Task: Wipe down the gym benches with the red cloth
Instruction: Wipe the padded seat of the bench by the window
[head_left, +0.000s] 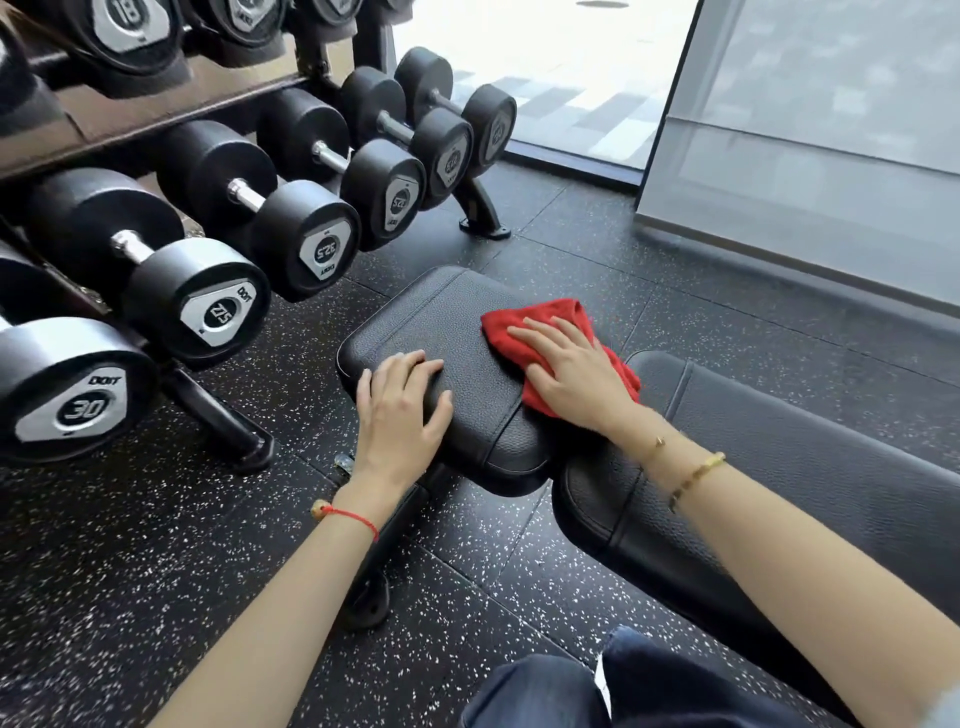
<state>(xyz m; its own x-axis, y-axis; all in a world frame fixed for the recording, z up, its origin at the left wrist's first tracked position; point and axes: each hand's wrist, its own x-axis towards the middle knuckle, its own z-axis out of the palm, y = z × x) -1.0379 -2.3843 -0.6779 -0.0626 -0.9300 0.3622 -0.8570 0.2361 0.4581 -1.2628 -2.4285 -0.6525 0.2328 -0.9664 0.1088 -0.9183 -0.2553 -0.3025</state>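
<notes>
A black padded gym bench stands low in front of me, with its seat pad (441, 322) nearer the dumbbells and its longer back pad (779, 457) running off to the right. The red cloth (545, 319) lies crumpled on the right side of the seat pad. My right hand (571, 374) presses flat on the cloth with straight fingers. My left hand (402, 410) rests on the seat pad's left front edge, its fingers spread and slightly bent over the padding.
A dumbbell rack (218, 415) with several black dumbbells (197, 306) stands close on the left, its foot by the bench. Speckled black rubber floor (156, 571) surrounds the bench. A glass wall (805, 156) rises at the right rear. My knee (597, 686) shows at the bottom.
</notes>
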